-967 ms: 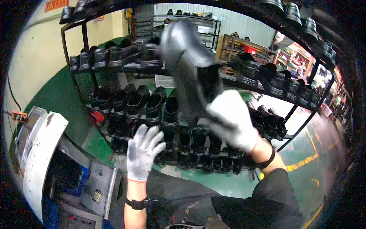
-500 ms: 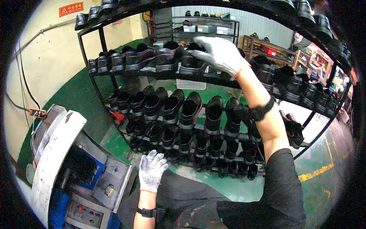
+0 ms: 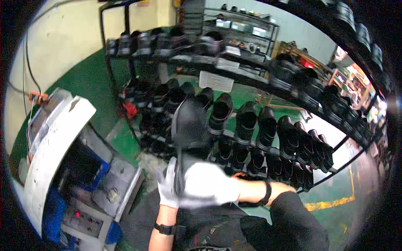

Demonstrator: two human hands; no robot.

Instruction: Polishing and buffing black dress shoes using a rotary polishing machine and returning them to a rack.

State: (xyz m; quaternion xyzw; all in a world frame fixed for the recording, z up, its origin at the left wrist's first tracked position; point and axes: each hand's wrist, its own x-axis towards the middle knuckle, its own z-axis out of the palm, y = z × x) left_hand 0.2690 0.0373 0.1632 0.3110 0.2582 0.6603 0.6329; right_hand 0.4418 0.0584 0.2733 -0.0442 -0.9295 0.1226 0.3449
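Note:
A black shoe (image 3: 190,125) is held up in front of me, toe pointing away, its outline softened by motion. My right hand (image 3: 209,182), in a white glove, grips its near end; the glove is badly blurred. On the left of the shoe, my left hand (image 3: 168,188), gloved too, presses against its side with fingers closed along it, partly hidden behind the shoe. Black shoes (image 3: 246,121) stand in rows on the rack just beyond my hands.
A dark multi-tier shoe rack (image 3: 251,81) spans the view ahead. At left stands a white and grey machine (image 3: 63,138) with a control panel (image 3: 83,221). A white perforated basket (image 3: 216,81) shows behind the rack. Further back are shelves with boxes (image 3: 238,26).
My right hand has come down from the upper shelf toward me, now with a black shoe. The left hand, earlier apart with fingers spread, now meets the shoe. The view has shifted.

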